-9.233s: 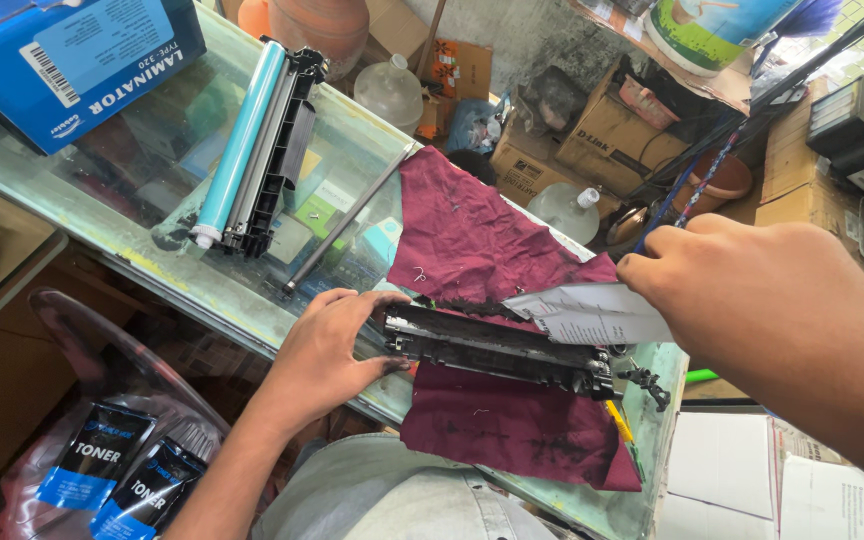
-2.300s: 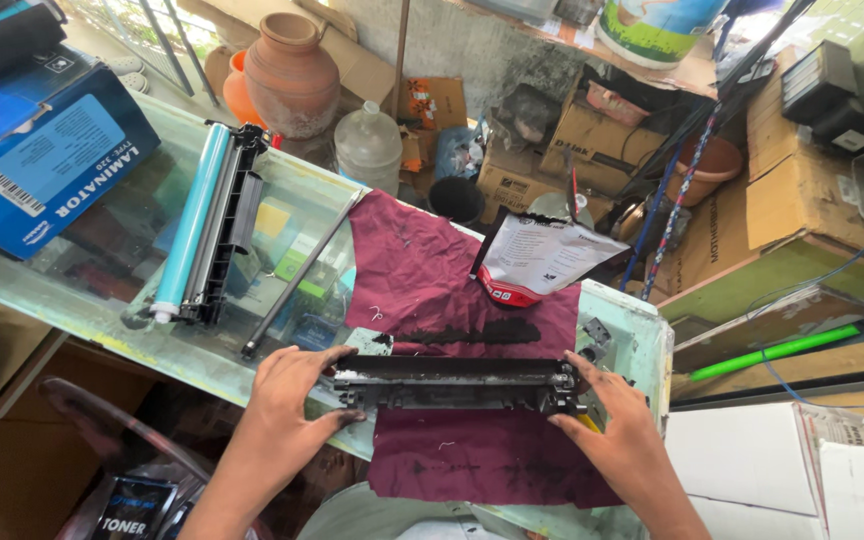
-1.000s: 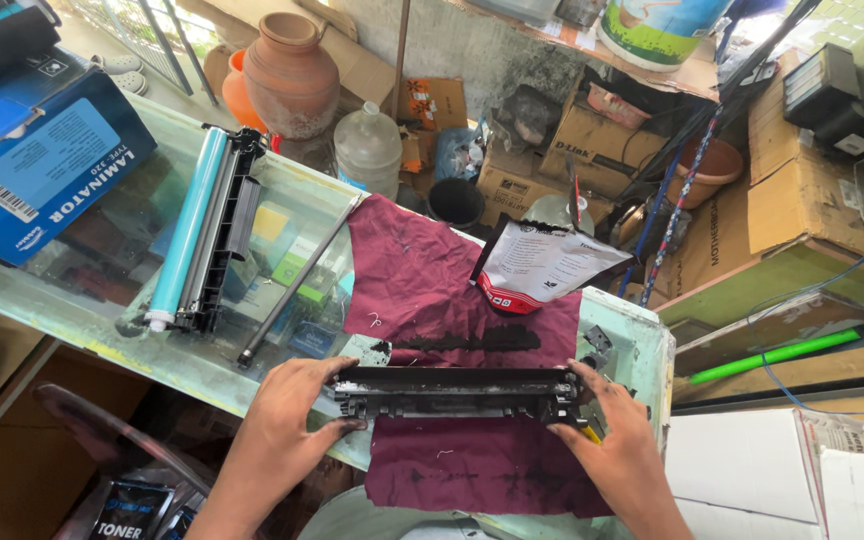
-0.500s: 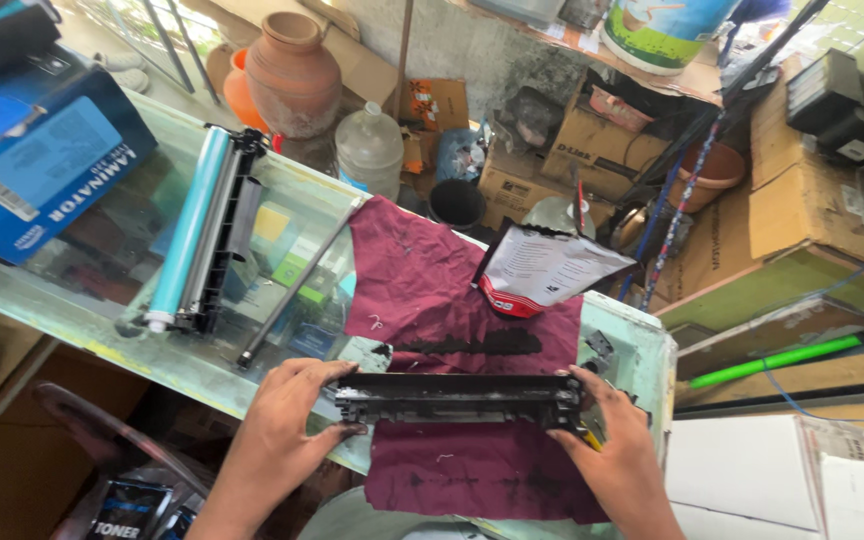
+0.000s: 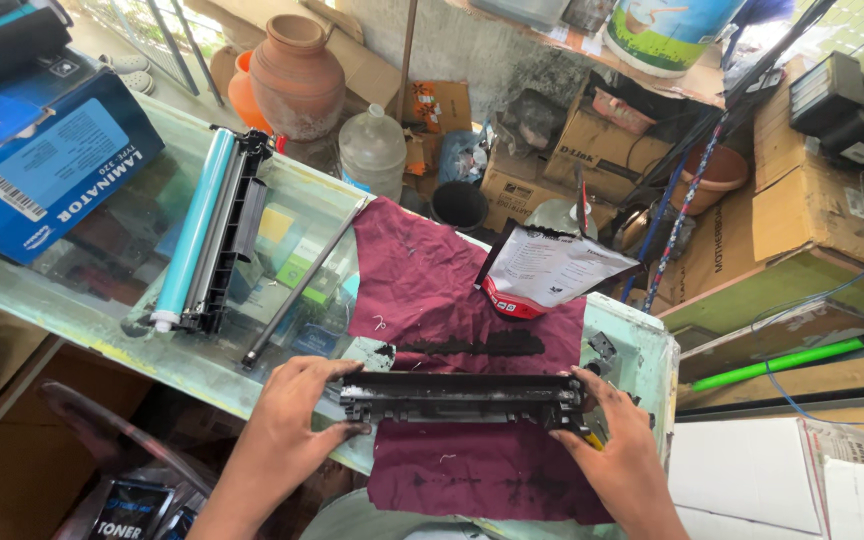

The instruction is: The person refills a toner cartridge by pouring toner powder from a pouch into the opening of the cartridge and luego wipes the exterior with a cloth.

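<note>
I hold a long black toner cartridge part [image 5: 457,397] level over a maroon cloth [image 5: 432,290]. My left hand [image 5: 287,425] grips its left end and my right hand [image 5: 620,450] grips its right end. A streak of black powder [image 5: 472,346] lies on the cloth just beyond the part. An opened white and red pouch [image 5: 544,272] stands at the cloth's far edge.
On the glass counter [image 5: 102,325] lie a drum unit with a cyan roller [image 5: 207,235], a thin dark rod [image 5: 302,285] and a blue box [image 5: 37,165]. A clay pot [image 5: 297,75], a plastic bottle [image 5: 372,150] and cardboard boxes [image 5: 812,215] stand beyond. Papers [image 5: 752,470] lie at right.
Nine seconds ago my right hand held the pouch over the cartridge part; the pouch now stands on the cloth. Both hands hold the part's ends, which has dropped slightly toward me.
</note>
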